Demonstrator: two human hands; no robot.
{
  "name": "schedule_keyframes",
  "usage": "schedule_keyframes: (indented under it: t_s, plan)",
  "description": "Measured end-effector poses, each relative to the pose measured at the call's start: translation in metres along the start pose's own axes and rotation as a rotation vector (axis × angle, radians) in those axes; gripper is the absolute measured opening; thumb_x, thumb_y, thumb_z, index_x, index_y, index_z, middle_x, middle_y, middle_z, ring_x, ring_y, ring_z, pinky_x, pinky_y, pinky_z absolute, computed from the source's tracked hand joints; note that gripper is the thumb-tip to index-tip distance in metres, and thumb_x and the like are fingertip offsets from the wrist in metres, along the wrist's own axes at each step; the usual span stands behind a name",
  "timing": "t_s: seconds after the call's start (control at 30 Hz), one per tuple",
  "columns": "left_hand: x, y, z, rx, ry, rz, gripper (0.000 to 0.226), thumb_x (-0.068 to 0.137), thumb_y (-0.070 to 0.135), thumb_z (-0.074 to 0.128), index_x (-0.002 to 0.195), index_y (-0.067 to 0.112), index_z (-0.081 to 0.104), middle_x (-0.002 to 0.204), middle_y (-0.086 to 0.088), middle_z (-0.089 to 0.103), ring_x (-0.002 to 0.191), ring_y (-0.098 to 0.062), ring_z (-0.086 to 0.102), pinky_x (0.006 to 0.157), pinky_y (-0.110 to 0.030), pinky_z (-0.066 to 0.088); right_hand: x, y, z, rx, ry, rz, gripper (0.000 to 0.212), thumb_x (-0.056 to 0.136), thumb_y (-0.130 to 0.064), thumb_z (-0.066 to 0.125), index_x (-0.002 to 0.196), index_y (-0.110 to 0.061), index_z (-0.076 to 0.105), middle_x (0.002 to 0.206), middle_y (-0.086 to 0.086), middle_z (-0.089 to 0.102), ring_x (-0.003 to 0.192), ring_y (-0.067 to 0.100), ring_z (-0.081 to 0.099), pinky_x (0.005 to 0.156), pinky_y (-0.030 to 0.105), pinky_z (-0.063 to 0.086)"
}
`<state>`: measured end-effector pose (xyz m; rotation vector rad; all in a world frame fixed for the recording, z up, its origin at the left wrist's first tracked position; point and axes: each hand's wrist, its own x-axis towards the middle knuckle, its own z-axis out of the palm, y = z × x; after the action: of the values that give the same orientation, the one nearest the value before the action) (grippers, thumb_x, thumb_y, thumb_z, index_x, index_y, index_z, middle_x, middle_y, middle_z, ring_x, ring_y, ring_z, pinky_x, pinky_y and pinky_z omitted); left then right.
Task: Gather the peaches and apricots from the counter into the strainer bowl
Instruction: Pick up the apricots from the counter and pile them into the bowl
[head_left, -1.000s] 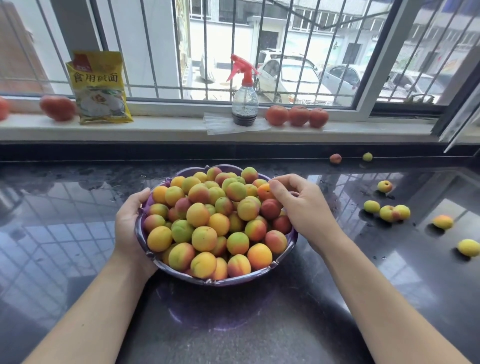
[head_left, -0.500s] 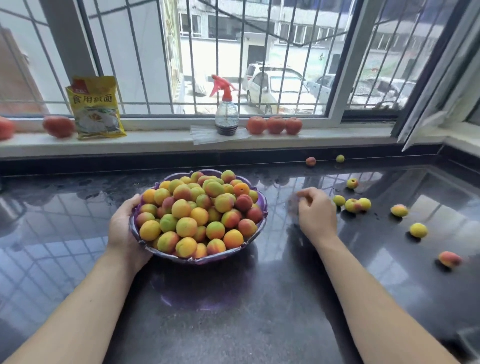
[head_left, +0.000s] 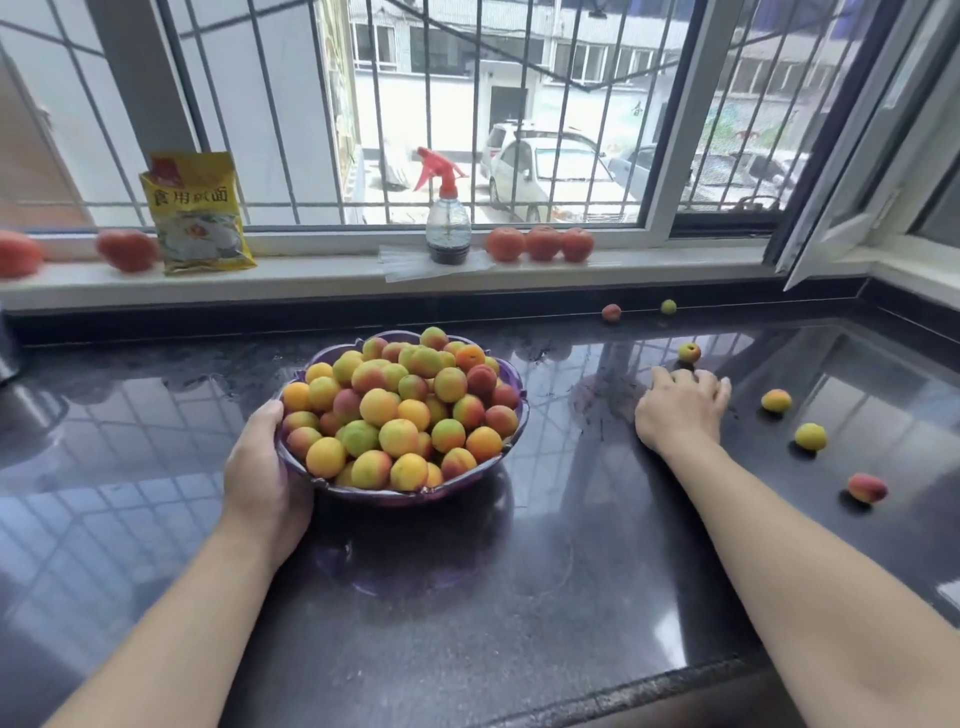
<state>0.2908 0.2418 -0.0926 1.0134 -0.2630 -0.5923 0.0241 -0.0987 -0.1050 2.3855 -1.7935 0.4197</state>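
Strainer bowl (head_left: 511, 423), purple and scalloped, is seated on the dark polished counter (head_left: 519, 597) just left of centre and is heaped with peaches and apricots (head_left: 400, 415). Left hand (head_left: 260, 467) is wrapped round the bowl's rim at its 8 o'clock side, thumb hooked over the edge. Right hand (head_left: 680, 410) is laid palm-down on the counter at 3 o'clock from the bowl, well apart from it, fingers curled over something beneath; whether fruit is held under them cannot be told.

Loose fruit is recorded around the right hand:
- one (head_left: 689, 352) at 12 o'clock, just beyond the fingertips;
- an orange one (head_left: 776, 400) at 3 o'clock;
- a yellow-green one (head_left: 810, 436) and a red one (head_left: 867, 487) towards 4 o'clock;
- two small ones (head_left: 611, 313) (head_left: 668, 307) against the back edge, towards 11 and 12 o'clock.

Spray bottle (head_left: 448, 218), yellow packet (head_left: 197, 218) and three tomatoes (head_left: 540, 243) are noted on the window sill (head_left: 311, 278).
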Motion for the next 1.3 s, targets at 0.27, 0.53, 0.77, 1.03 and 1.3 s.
schedule_keyframes:
  t_s: [0.27, 0.53, 0.77, 1.03, 1.3]
  plan:
    - [-0.001, 0.001, 0.002, 0.022, -0.002, -0.003, 0.049, 0.112, 0.034, 0.037, 0.144, 0.006, 0.060, 0.135, -0.019, 0.071, 0.129, -0.033, 0.067, 0.106, -0.047, 0.054, -0.007, 0.001, 0.000, 0.196, 0.347, -0.222, 0.007, 0.088, -0.006, 0.066, 0.095, -0.005, 0.066, 0.090, 0.020, 0.068, 0.093, 0.041, 0.056, 0.096, 0.052, 0.042]
    - [0.005, -0.002, -0.004, -0.017, 0.038, 0.046, 0.057, 0.099, 0.039, 0.051, 0.144, 0.006, 0.058, 0.142, -0.027, 0.063, 0.137, -0.045, 0.058, 0.117, -0.064, 0.044, -0.039, -0.039, -0.043, 0.768, 0.165, -0.320, 0.029, 0.100, -0.015, 0.059, 0.127, -0.011, 0.067, 0.116, 0.009, 0.070, 0.106, 0.025, 0.063, 0.094, 0.030, 0.044]
    - [0.007, -0.005, -0.007, -0.015, 0.057, 0.030, 0.058, 0.094, 0.039, 0.055, 0.143, 0.008, 0.060, 0.140, -0.025, 0.066, 0.135, -0.044, 0.060, 0.116, -0.066, 0.044, -0.091, -0.103, -0.144, 1.301, -0.356, -0.352, 0.024, 0.092, -0.022, 0.072, 0.116, -0.025, 0.071, 0.107, -0.001, 0.073, 0.097, 0.016, 0.071, 0.090, 0.036, 0.059]
    - [0.006, -0.004, -0.006, -0.020, 0.094, 0.018, 0.061, 0.089, 0.042, 0.058, 0.140, 0.008, 0.062, 0.137, -0.026, 0.067, 0.132, -0.045, 0.062, 0.114, -0.068, 0.045, -0.140, -0.142, -0.129, 0.768, -0.065, -0.687, 0.023, 0.088, -0.029, 0.076, 0.111, -0.024, 0.072, 0.106, -0.010, 0.069, 0.102, 0.010, 0.057, 0.094, 0.032, 0.049]
    - [0.010, -0.006, -0.008, 0.001, 0.081, 0.016, 0.057, 0.092, 0.041, 0.055, 0.140, 0.011, 0.063, 0.135, -0.024, 0.069, 0.130, -0.043, 0.064, 0.111, -0.069, 0.048, -0.144, -0.146, -0.117, 0.694, 0.147, -0.689, 0.020, 0.091, -0.032, 0.072, 0.108, -0.022, 0.068, 0.100, -0.008, 0.063, 0.096, 0.013, 0.051, 0.088, 0.033, 0.047]
